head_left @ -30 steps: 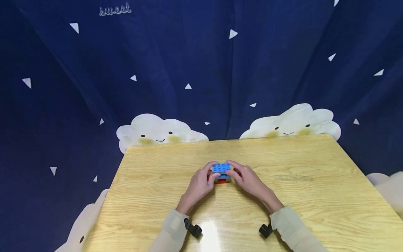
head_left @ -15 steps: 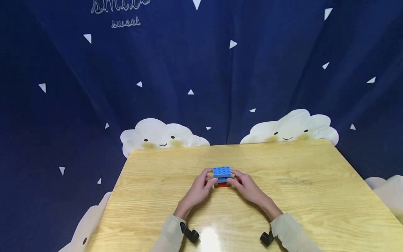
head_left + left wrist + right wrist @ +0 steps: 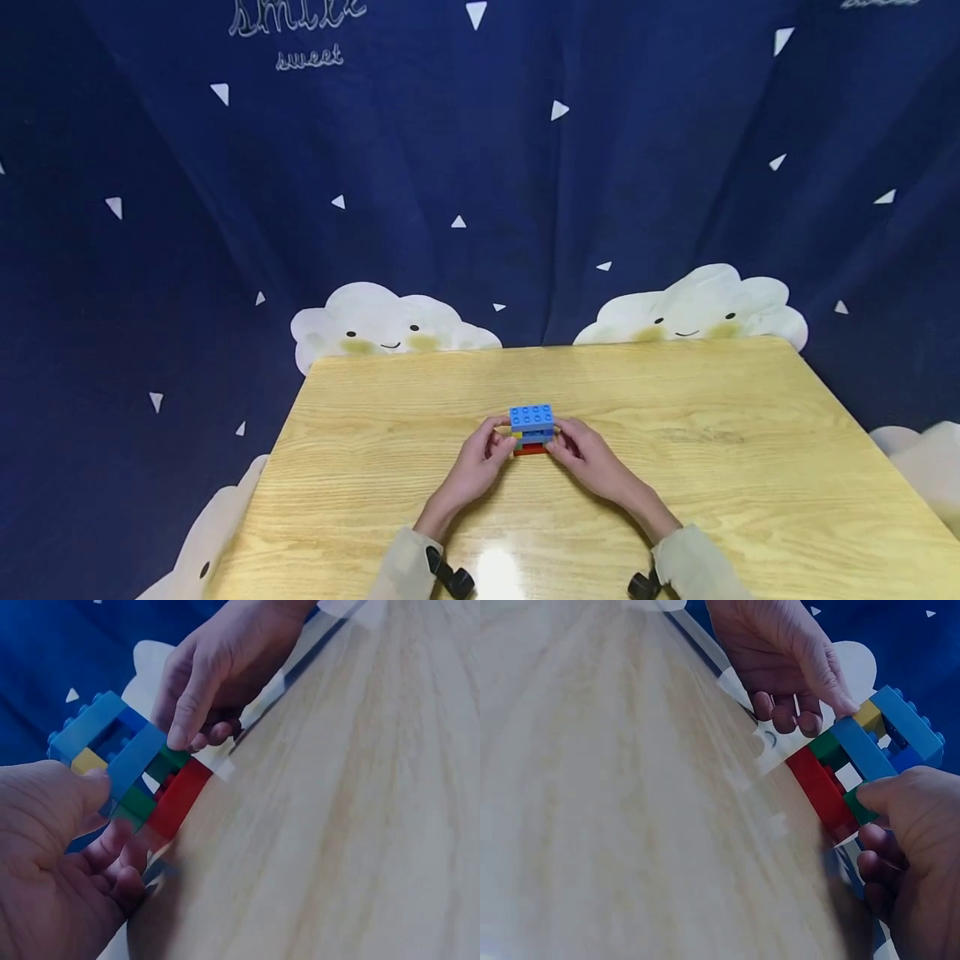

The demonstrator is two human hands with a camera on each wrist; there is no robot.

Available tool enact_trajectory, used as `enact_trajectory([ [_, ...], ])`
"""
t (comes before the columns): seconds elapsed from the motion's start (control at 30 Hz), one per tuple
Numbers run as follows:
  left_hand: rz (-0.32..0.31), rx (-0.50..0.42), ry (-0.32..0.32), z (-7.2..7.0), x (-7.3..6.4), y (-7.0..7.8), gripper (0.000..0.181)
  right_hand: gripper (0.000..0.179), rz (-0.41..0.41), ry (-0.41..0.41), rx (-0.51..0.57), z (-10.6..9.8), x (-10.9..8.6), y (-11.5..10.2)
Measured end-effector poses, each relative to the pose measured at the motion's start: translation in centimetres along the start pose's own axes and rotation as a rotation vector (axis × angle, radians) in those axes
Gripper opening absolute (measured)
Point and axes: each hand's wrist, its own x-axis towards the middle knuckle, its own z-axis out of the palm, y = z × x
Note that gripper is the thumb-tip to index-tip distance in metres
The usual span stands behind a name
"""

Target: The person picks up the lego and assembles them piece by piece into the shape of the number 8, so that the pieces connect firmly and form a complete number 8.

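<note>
A small stack of toy building blocks (image 3: 531, 419) stands upright on the table between the two hands. At its base is a red block (image 3: 180, 799), with a green block (image 3: 826, 748) at each end above it. A blue block (image 3: 864, 750) bridges these. Above it sit a yellow block (image 3: 88, 760) on the left and a small blue one on the right, topped by a studded blue block (image 3: 531, 415). My left hand (image 3: 480, 458) holds the left end, thumb by the yellow block. My right hand (image 3: 592, 458) holds the right end, thumb at the green block.
The wooden table (image 3: 375, 417) reaches back to a dark blue curtain (image 3: 420, 125) printed with white clouds and triangles. A black wrist camera (image 3: 453, 579) is on the left sleeve, and another (image 3: 643, 585) is on the right sleeve.
Both hands have slid from the top blue block down to the lower sides of the stack. More of the top block and the yellow block now shows. The head view has tilted slightly up.
</note>
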Motion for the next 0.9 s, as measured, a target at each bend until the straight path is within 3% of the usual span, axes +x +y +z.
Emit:
enact_trajectory([
  [0.33,-0.017,0.03,-0.008,0.0,-0.9,-0.1,0.036,0.039,0.035,0.012,0.012,0.4,-1.3,-0.2],
  [0.53,0.0,0.059,0.007,0.1,-0.9,0.0,0.036,0.031,0.019,0.061,-0.011,0.7,-1.5,-0.6],
  [0.9,-0.025,0.089,0.135,1.1,-0.4,0.1,0.033,0.041,0.066,0.127,-0.108,1.7,-1.1,-0.3],
])
